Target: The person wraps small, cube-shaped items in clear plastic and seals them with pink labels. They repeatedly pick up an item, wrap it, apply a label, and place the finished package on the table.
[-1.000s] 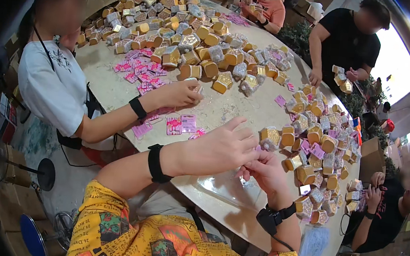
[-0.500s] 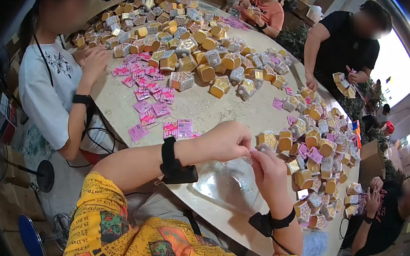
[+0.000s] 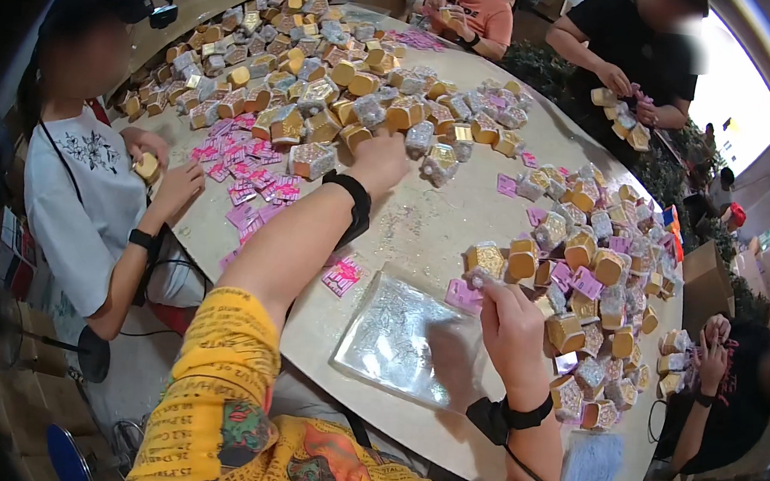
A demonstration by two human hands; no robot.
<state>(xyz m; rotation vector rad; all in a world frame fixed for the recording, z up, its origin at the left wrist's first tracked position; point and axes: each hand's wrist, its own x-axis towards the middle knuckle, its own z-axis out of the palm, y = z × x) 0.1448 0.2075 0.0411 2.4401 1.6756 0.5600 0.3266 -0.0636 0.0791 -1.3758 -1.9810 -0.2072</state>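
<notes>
My left hand (image 3: 381, 161) reaches over the table to the near edge of a heap of gold and silver glittery house-shaped ornaments (image 3: 322, 125). Its fingertips are hidden behind the hand, beside a gold ornament. My right hand (image 3: 513, 332) is closed in a pinch at the right, by a small pile of similar ornaments. Right at its fingertips are a glittery ornament (image 3: 487, 255) and a pink card tag (image 3: 464, 295); what the pinch holds is too small to make out. Between my arms lies a clear plastic-wrapped flat block (image 3: 403, 340).
Loose pink cards (image 3: 235, 157) spread at the left, with one card (image 3: 342, 275) nearer me. Ornaments with tags are piled at the right (image 3: 585, 278). A bundle of pale blue thin strands (image 3: 592, 469) lies at the near right edge. Several people work around the table.
My left hand has left my right hand and stretched forward to the ornament heap. My right hand stays pinched near the same place. The clear block and a pink tag are now uncovered.
</notes>
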